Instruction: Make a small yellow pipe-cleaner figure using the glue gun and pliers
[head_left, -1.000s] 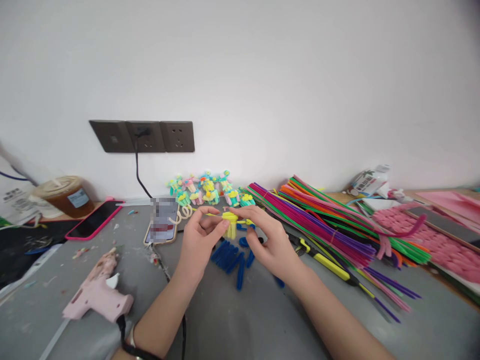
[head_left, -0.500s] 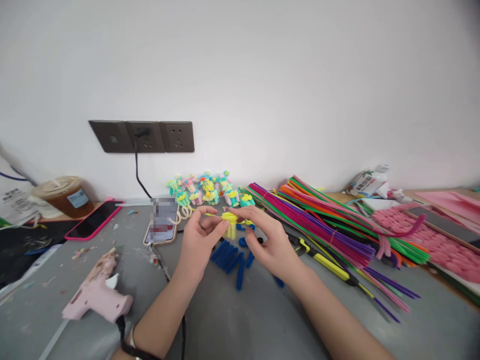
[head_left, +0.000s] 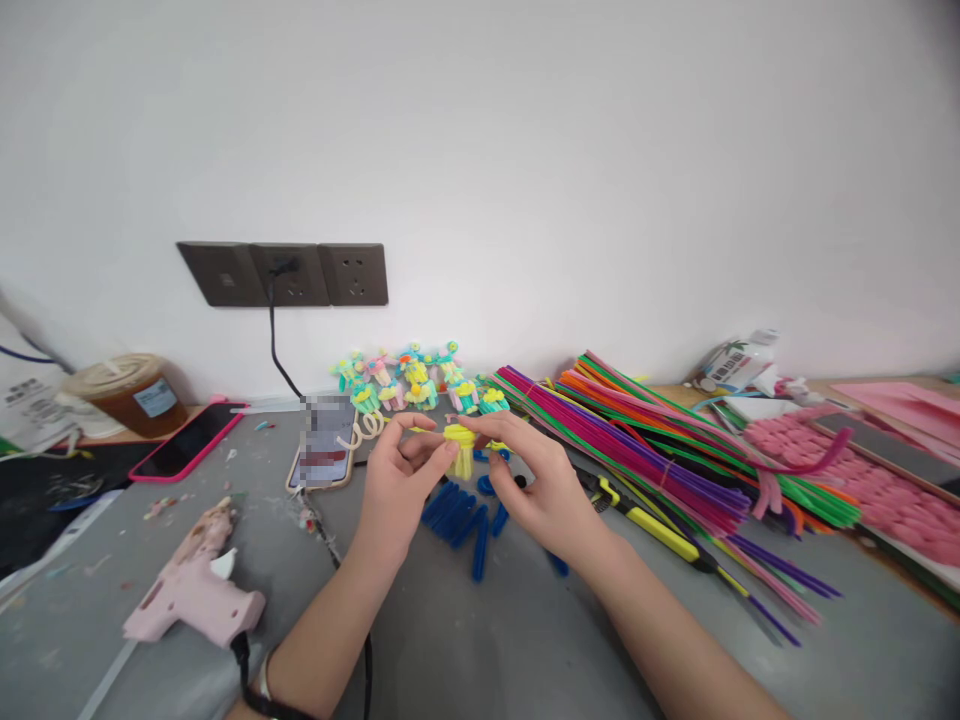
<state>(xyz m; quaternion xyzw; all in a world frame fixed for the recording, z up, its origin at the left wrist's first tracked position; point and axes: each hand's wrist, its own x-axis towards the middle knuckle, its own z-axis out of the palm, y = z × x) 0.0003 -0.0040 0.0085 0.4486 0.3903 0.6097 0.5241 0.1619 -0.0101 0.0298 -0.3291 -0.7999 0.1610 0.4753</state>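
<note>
Gently curled hands (head_left: 395,478), fuzzy, ribbed yellow bundle (head_left: 463,462) in left's pinch, right's hold unclear.

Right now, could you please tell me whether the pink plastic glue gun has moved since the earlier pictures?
No; the pink plastic glue gun shows no visible shift against the dark rectangular wall sockets.

Left hand (head_left: 401,465) and right hand (head_left: 536,470): ungloved, slim-fingered. Right forearm (head_left: 660,620) bare to frame edge; left forearm (head_left: 330,630) likewise, bar a thin pale band (head_left: 264,676) (can't tell if bracelet).
</note>
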